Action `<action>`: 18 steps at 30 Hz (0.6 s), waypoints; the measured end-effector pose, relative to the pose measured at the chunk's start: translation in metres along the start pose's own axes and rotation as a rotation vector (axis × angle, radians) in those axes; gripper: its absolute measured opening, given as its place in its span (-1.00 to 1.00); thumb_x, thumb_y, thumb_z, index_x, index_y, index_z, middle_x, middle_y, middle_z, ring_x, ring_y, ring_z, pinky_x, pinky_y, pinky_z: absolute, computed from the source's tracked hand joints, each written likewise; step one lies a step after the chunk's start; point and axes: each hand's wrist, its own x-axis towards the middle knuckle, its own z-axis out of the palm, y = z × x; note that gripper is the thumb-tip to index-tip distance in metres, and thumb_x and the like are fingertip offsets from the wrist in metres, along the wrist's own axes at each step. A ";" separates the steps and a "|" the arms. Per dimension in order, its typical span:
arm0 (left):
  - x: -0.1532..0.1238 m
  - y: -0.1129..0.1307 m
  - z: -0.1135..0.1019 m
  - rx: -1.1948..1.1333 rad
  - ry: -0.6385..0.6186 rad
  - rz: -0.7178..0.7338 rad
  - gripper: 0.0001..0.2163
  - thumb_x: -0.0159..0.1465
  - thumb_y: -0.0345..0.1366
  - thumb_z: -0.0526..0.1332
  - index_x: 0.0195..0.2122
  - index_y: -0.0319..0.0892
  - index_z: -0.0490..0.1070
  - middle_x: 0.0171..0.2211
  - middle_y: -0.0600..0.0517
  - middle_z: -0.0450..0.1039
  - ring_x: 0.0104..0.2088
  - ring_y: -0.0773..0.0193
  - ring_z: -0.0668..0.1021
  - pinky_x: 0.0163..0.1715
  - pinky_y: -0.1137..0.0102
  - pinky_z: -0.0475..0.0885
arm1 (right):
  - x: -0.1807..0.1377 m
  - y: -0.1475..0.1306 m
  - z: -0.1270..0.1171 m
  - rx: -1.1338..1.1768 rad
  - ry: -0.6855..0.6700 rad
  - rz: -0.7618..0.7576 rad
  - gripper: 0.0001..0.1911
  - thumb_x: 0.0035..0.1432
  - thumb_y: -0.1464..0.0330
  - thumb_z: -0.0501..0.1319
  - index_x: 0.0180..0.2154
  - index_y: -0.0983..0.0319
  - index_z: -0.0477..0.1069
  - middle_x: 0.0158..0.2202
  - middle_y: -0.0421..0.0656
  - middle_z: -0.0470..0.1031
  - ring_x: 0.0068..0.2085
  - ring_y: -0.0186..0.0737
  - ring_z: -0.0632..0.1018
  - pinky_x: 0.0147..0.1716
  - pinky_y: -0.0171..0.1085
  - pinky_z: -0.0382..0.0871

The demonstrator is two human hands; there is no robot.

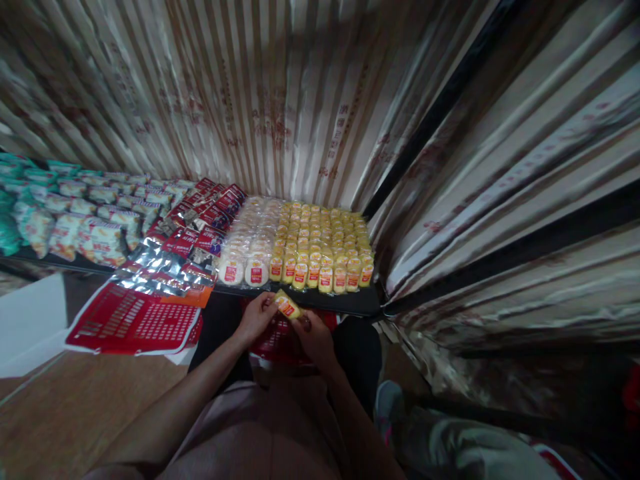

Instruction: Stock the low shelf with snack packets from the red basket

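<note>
A small yellow wrapped snack cake (287, 305) with a red and white label is held between my two hands, in front of the shelf edge. My left hand (259, 316) pinches its left end. The fingers of my right hand (314, 337) close on its right end. Just beyond stand rows of similar yellow wrapped cakes (325, 278) on the black shelf (350, 302). To their left are rows of round white wrapped cakes (231, 271). Below my hands, a red basket (280, 340) sits between my legs, partly hidden by my hands.
Red and silver packets (180, 241) and white snack bags (101, 240) fill the shelf's left. Another red basket (145, 320) hangs below them, beside a white box (33, 327). Pleated curtains (290, 100) rise behind. Another person's leg (465, 440) is at lower right.
</note>
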 end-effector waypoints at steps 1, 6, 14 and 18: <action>0.002 0.004 -0.003 0.082 0.003 0.045 -0.80 0.09 -0.30 0.16 -0.25 -0.22 0.38 -0.49 0.10 0.43 -0.49 0.35 0.45 -0.44 0.48 0.35 | 0.001 -0.004 0.000 -0.080 0.078 -0.030 -0.69 0.02 0.19 0.16 -0.21 0.22 0.41 -0.30 -0.10 0.47 -0.29 -0.15 0.49 -0.18 -0.15 0.37; 0.015 0.025 -0.015 0.492 -0.027 0.262 -0.77 0.14 -0.31 0.14 -0.17 -0.18 0.41 -0.33 0.03 0.48 -0.37 0.28 0.49 -0.28 0.42 0.37 | 0.008 -0.023 0.004 -0.180 0.185 -0.262 -0.53 0.11 0.25 0.14 0.06 0.22 0.31 -0.06 -0.01 0.36 -0.06 -0.10 0.44 -0.04 -0.17 0.32; 0.040 0.036 -0.027 0.699 -0.008 0.360 -0.71 0.19 -0.37 0.08 -0.07 -0.26 0.38 -0.22 -0.08 0.43 -0.25 0.22 0.48 -0.16 0.35 0.37 | 0.033 -0.039 0.028 -0.038 0.113 -0.261 -0.70 0.14 0.29 0.08 -0.10 0.27 0.34 -0.18 -0.02 0.40 -0.36 -0.25 0.47 -0.26 -0.23 0.41; 0.048 0.033 -0.029 0.692 0.029 0.347 -0.69 0.19 -0.37 0.09 -0.04 -0.27 0.38 -0.22 -0.09 0.43 -0.26 0.22 0.49 -0.15 0.34 0.38 | 0.044 -0.038 0.045 0.071 0.142 -0.213 -0.73 0.12 0.30 0.08 -0.14 0.27 0.31 -0.19 -0.01 0.39 -0.35 -0.25 0.48 -0.28 -0.24 0.43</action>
